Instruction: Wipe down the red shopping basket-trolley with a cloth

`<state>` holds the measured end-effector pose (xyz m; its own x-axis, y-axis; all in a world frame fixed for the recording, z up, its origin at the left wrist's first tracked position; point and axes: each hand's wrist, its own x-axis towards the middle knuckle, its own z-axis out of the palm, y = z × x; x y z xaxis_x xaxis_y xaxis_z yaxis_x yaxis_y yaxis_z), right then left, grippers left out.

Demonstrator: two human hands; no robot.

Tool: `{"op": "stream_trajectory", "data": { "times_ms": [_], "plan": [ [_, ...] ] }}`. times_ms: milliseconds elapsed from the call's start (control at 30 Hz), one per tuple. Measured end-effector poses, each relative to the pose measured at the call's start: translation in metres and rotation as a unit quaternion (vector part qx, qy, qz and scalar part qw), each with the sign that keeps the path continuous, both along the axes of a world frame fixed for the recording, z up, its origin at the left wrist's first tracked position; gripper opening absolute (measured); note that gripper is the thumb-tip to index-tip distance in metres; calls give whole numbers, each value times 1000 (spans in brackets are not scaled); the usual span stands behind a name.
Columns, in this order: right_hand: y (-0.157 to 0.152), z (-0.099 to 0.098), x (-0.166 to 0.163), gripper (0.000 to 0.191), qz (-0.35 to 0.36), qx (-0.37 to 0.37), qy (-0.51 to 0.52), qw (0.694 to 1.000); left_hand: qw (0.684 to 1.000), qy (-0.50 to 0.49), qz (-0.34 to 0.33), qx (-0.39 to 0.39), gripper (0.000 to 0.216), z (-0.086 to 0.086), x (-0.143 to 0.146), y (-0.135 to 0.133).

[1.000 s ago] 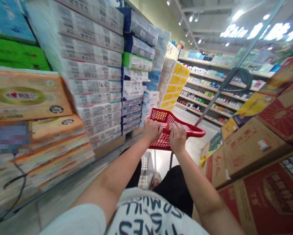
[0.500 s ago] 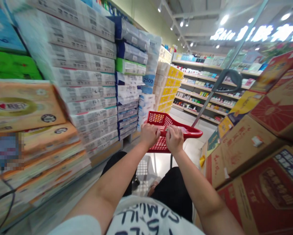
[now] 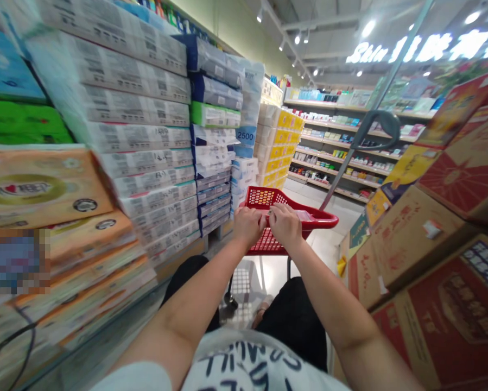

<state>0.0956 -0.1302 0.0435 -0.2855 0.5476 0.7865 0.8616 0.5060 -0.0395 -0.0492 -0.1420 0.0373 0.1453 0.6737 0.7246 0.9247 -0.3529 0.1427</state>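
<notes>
My left hand (image 3: pixel 247 227) and right hand (image 3: pixel 285 225) both grip the red basket (image 3: pixel 321 220) by its near rim, mid-frame — rim runs crosswise, basket straight ahead, neither hand nearer.

Stacked tissue packs (image 3: pixel 146 136) left, cardboard boxes (image 3: pixel 410 239) right, stocked shelves (image 3: pixel 333 163) beyond.

Red basket (image 3: pixel 264 196) with lattice-perforated walls; orange packs (image 3: pixel 44 187) bearing a gold oval emblem; green pack (image 3: pixel 24 122) and blue pack (image 3: pixel 5 73) above; pale grey packs (image 3: pixel 146 108) striped with black barcodes; yellow boxes (image 3: pixel 288 122); red cartons (image 3: pixel 463 179) with a rayed sunburst motif; white shirt (image 3: pixel 260 364) with navy lettering; black trousers (image 3: pixel 296 317).
</notes>
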Motion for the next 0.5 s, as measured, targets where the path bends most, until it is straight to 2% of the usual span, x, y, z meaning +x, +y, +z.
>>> {"op": "stream_trajectory", "data": {
  "times_ms": [100, 200, 400, 500],
  "plan": [
    [-1, -4, -4, 29, -14, 18, 5, 1000, 1000, 5, -4, 0, 33, 0, -1, 0],
    [-4, -9, -2, 30, 11, 55, 7, 998, 1000, 8, -4, 4, 32, 0, 0, 0],
    [5, 16, -2, 22, 9, -62, -56, 996, 1000, 7, -2, 7, 32, 1, 4, 1],
    [3, 6, -2, 24, 1, -19, -31, 999, 1000, 7, -11, 5, 33, 1, 5, 1]
  ]
}}
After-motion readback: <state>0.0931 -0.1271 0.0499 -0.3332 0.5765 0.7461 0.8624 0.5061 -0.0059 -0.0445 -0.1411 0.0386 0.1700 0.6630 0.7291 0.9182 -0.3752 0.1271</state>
